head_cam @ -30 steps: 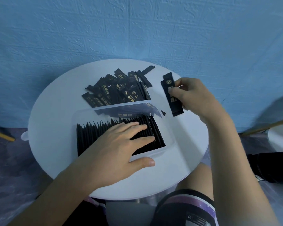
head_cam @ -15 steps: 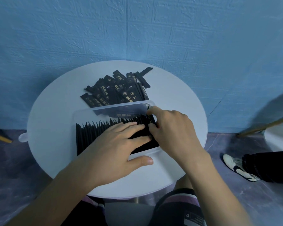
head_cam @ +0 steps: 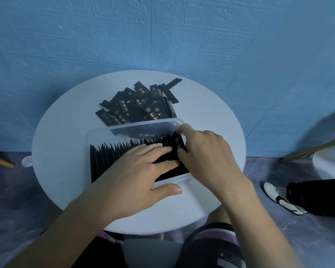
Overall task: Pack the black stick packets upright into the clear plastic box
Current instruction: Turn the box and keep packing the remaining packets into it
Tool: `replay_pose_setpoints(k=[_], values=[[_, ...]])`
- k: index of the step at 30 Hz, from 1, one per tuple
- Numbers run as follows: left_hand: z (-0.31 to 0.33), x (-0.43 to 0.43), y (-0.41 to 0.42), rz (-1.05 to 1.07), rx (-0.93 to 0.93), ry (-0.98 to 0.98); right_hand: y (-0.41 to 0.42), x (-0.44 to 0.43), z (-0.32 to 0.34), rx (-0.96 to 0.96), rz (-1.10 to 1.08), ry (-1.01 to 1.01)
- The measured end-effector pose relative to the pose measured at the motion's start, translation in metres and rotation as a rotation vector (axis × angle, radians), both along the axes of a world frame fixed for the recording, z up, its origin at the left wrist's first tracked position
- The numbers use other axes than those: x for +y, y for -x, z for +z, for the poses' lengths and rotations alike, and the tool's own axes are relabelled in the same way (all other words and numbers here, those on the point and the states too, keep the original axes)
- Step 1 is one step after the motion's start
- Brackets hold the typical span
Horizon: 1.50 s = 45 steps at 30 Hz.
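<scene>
A clear plastic box (head_cam: 99, 136) lies in the middle of the round white table (head_cam: 62, 120). It holds a long row of upright black stick packets (head_cam: 108, 157). My left hand (head_cam: 135, 176) lies flat on that row, fingers straight, thumb on the box's near rim. My right hand (head_cam: 207, 157) pinches one black packet (head_cam: 178, 142) at the row's right end, inside the box. A loose pile of black packets (head_cam: 139, 105) with gold print lies behind the box.
A blue textured wall stands close behind the table. On the floor at right are a white shoe (head_cam: 278, 198) on another person's dark trouser leg, and a white round base (head_cam: 331, 165). My knees sit under the table's near edge.
My right hand carried one packet from beside the pile down into the box's right end. It now sets that packet against the row. My left hand stayed on the row.
</scene>
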State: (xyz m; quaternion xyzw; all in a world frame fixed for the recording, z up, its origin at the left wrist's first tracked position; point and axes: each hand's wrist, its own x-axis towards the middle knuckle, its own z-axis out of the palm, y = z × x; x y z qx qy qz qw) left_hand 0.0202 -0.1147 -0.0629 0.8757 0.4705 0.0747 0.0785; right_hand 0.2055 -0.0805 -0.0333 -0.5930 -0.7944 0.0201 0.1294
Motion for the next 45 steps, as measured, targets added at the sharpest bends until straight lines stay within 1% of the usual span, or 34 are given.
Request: replay_pose_setpoints(k=[4,10,13,17,24,31,35,38,45], values=[[-0.003,0.000,0.001,-0.001,0.011,-0.019,0.005,0.001,0.005,-0.084,-0.034,0.002],[-0.005,0.001,0.000,-0.004,0.020,-0.051,0.006,0.002,0.007,-0.108,-0.064,0.009],[-0.004,0.001,0.001,-0.004,0.019,-0.037,0.003,0.005,0.004,-0.094,-0.036,0.008],[-0.002,0.000,0.001,-0.002,0.007,-0.017,-0.004,0.007,0.004,-0.042,0.013,0.058],[-0.001,0.001,0.001,-0.011,0.005,0.003,-0.013,0.000,0.006,-0.067,0.121,0.122],[-0.002,0.001,0.001,-0.003,0.004,-0.001,-0.013,-0.002,0.003,-0.051,0.106,0.074],[-0.003,0.001,0.001,-0.006,0.007,-0.005,-0.010,-0.005,0.002,-0.127,0.080,0.014],[-0.003,0.001,0.001,-0.006,0.006,-0.005,-0.007,-0.006,0.006,-0.200,0.048,0.007],[-0.003,0.000,0.003,-0.003,0.010,-0.033,-0.003,-0.002,0.006,-0.204,0.043,0.017]])
